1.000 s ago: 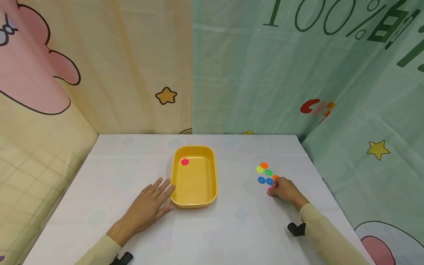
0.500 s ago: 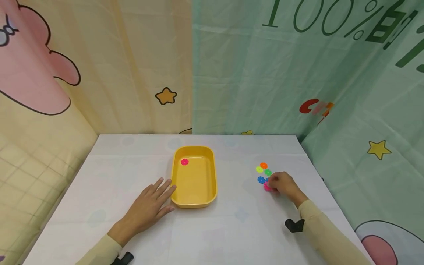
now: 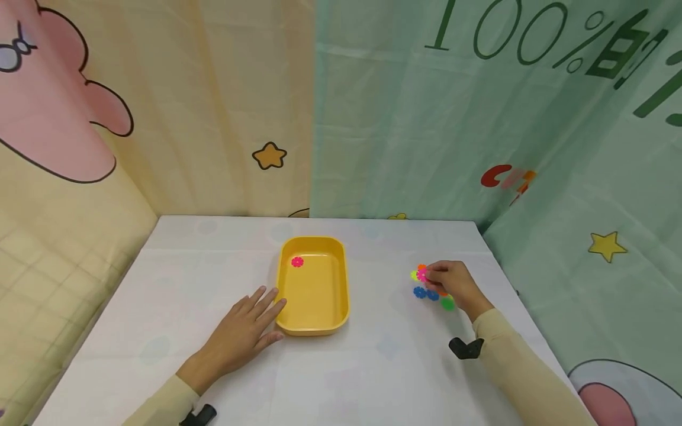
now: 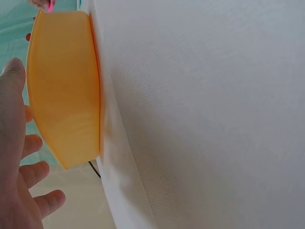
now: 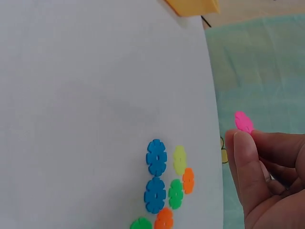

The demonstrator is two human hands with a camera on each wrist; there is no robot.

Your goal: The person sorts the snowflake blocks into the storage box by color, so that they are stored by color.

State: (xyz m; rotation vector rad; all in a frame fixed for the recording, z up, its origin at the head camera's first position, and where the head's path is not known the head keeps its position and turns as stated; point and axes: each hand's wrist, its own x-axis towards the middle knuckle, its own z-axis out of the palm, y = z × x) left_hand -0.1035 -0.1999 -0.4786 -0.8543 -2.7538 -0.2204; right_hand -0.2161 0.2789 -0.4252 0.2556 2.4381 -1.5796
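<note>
Between thumb and fingers my right hand (image 3: 457, 286) pinches a pink flower-shaped disc (image 5: 244, 122), raised above the table. Below it lie several more flower discs: two blue ones (image 5: 156, 157), a yellow one (image 5: 179, 160), orange ones (image 5: 188, 180) and green ones (image 5: 176, 194). My left hand (image 3: 241, 325) has its fingers spread, the fingertips at the left rim of a yellow tray (image 3: 313, 328). Inside that tray, towards its back left, is another pink flower disc (image 3: 297, 261).
A white cloth covers the table (image 3: 367, 373). Printed curtains stand behind it and at both sides, yellow (image 3: 224, 89) on the left and green (image 3: 394, 118) on the right. Each sleeve has a black wrist mount (image 3: 466, 348).
My right hand has taken the pink disc off the table and lifted it up and slightly left. A green disc near the hand has come into sight. My left hand stays at the tray.
</note>
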